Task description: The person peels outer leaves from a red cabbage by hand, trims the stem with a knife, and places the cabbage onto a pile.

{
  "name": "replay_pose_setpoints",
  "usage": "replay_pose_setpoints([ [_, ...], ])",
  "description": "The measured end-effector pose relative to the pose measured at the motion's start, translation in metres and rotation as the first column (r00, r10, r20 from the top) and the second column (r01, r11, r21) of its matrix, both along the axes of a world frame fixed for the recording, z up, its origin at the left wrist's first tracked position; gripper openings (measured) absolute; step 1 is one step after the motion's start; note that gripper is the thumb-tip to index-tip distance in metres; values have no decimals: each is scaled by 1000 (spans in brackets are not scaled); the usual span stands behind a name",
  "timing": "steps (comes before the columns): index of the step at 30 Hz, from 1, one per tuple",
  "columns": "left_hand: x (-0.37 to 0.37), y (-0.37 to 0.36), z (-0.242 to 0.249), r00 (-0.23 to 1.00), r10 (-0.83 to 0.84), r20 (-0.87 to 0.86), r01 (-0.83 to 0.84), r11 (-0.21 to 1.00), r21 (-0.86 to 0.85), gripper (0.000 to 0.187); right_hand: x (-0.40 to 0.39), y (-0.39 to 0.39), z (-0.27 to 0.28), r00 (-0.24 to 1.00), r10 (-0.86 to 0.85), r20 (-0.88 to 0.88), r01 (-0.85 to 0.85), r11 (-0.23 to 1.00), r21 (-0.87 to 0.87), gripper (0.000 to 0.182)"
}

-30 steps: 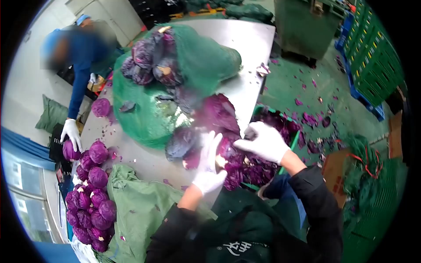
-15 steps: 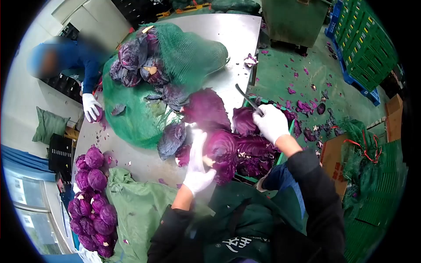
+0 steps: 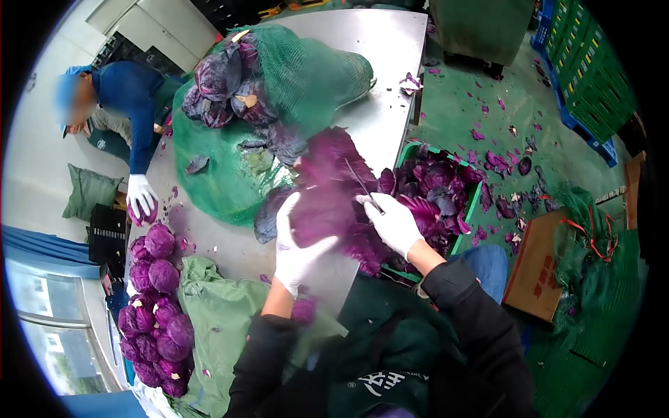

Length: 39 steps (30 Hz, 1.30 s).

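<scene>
My left hand [image 3: 296, 244], in a white glove, is open with thumb and fingers spread beside blurred purple cabbage leaves [image 3: 324, 212]. Under my left sleeve a small round red cabbage [image 3: 304, 311] shows, partly hidden by the wrist. My right hand [image 3: 394, 226], also gloved, is closed round the handle of a knife [image 3: 361, 180], its thin blade pointing up and left over the leaves. Right beside that hand stands a green crate [image 3: 468, 209] filled with purple leaves. A dark outer leaf [image 3: 272, 214] lies left of the leaf heap.
A green mesh bag [image 3: 216, 191] with untrimmed cabbages [image 3: 219, 75] lies on the metal table [image 3: 387, 45]. Trimmed red cabbages [image 3: 164, 275] are piled at left beside a green sack [image 3: 226, 306]. Across the table, a co-worker's gloved hand [image 3: 141, 195] rests on a cabbage. Leaf scraps litter the floor.
The round cabbage at my left hand has left it, and that hand's fingers have spread. My right hand with the knife has moved left and down, uncovering the crate. The co-worker's hand is lower.
</scene>
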<state>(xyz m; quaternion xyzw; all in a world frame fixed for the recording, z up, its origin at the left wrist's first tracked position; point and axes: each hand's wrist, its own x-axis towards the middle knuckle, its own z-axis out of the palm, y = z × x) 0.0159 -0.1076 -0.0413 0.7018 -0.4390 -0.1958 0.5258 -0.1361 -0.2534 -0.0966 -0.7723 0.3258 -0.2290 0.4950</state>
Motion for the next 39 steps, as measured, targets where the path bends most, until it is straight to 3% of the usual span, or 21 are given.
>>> replay_pose_setpoints([
  [1,11,4,-10,991,29,-132,-33,999,-30,89,0,-1,-6,1000,-7,-5,6,997,-73,31],
  [2,15,8,-13,925,24,-379,-67,993,-100,85,2,-3,-13,1000,-27,-4,28,990,137,33],
  [4,17,16,-9,670,-19,-742,-169,970,-178,74,3,1,10,996,-14,-89,31,983,182,48],
  [6,15,21,-4,551,-1,-835,-242,957,-161,72,3,8,31,987,35,-158,-17,994,112,66],
  [7,14,23,-3,484,-1,-875,-275,949,-153,71,8,17,23,990,-53,-134,25,979,-201,67],
  [9,16,28,-7,453,-34,-891,-262,950,-169,68,7,18,22,970,7,-242,-47,986,-160,62],
  [11,18,32,-5,422,-65,-904,-253,950,-186,69,8,10,5,978,-46,-201,-15,957,-291,49],
  [14,22,41,7,94,-143,-985,-284,945,-164,64,0,-21,2,974,-155,-163,98,945,-313,21],
  [17,19,45,21,159,-71,-985,-312,943,-119,65,-8,-64,2,906,-411,-106,247,715,-654,20],
  [20,13,42,21,73,-137,-988,-302,941,-153,66,1,-44,47,961,-270,54,254,791,-556,28],
  [21,11,40,20,-1,-117,-993,-298,948,-111,64,2,-29,55,997,-83,1,77,916,-393,45],
  [22,7,36,19,-64,-102,-993,-309,948,-78,62,7,-10,65,985,134,105,-93,942,-324,67],
  [23,4,34,14,-82,-175,-981,-291,946,-145,61,10,9,89,972,231,-50,-227,859,-459,85],
  [24,1,32,10,-103,-246,-964,-273,939,-210,60,13,23,89,956,280,-88,-293,893,-342,87],
  [25,1,34,-8,-11,-163,-987,-278,948,-154,66,15,32,102,951,296,-90,-309,913,-268,85],
  [27,-6,39,9,18,-114,-993,-250,961,-115,73,10,36,94,970,242,8,-236,954,-183,74],
  [28,-6,41,14,25,-93,-995,-261,960,-96,67,9,33,84,951,279,131,-218,909,-357,67],
  [31,-4,48,21,35,-64,-997,-254,965,-71,69,-1,28,74,932,291,214,-189,899,-396,41],
  [33,-3,54,12,56,-33,-998,-238,970,-46,80,-6,25,82,981,184,63,-154,931,-330,32],
  [35,-2,59,8,62,-101,-993,-195,974,-111,83,-1,11,72,981,106,162,-2,844,-537,26],
  [39,-4,72,5,70,-143,-987,-154,976,-152,68,2,-40,82,961,-224,159,263,920,-290,14],
])
